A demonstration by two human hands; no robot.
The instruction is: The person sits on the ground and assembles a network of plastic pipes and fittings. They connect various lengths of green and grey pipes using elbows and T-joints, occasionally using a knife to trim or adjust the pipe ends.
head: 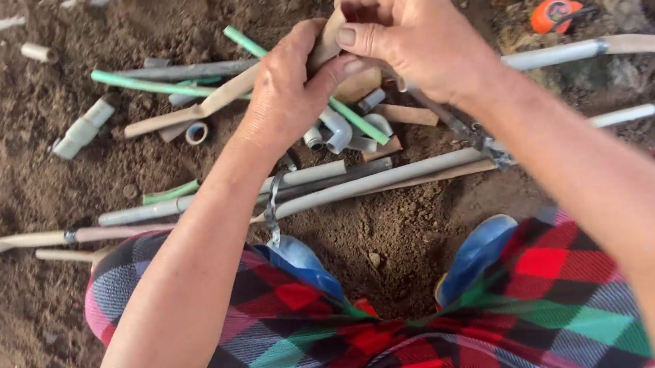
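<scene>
Gripping a short tan pipe piece [330,40] between them, both hands work above the scattered offcuts on the soil [5,159]. The piece looks light, rigid and smooth, likely plastic, so a firm pinch near each end should hold it best. The left hand [287,92] is closed around its lower part, thumb pressing across; the right hand [409,32] is curled shut on the top. Below lie a grey elbow fitting [336,129] and a green tube [150,84].
</scene>
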